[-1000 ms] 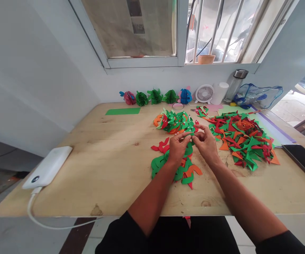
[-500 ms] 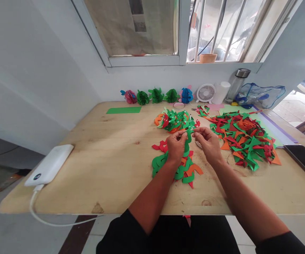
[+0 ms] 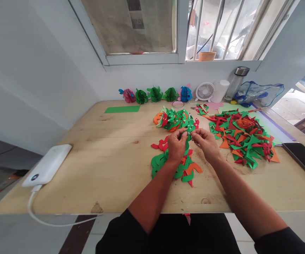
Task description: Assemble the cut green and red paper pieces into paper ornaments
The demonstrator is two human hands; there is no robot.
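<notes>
My left hand (image 3: 176,146) is closed in a pinch on a wavy green paper cutout (image 3: 188,137), which stands between my two hands. Thumb and finger of my right hand (image 3: 206,141) are pressed together at the cutout's right edge; whatever is in them is too small to make out. A small white spot shows on the green paper near the fingertips. Beneath and around my left wrist lies a pile of curved green, red and orange paper cutouts (image 3: 157,161), partly hidden by the forearm. Just beyond my hands sits another heap of cutouts with white spots (image 3: 177,118).
Paper scraps (image 3: 247,137) are heaped at the right, near a black phone (image 3: 304,160). Folded paper figures (image 3: 156,94), a small fan (image 3: 205,92) and a bottle (image 3: 237,83) line the wall. A green paper strip (image 3: 122,109) and a white power bank (image 3: 48,165) lie leftward.
My right fingertips have moved slightly down and left along the green cutout. A white spot now shows on it by the fingers. My left hand stays nearly in place.
</notes>
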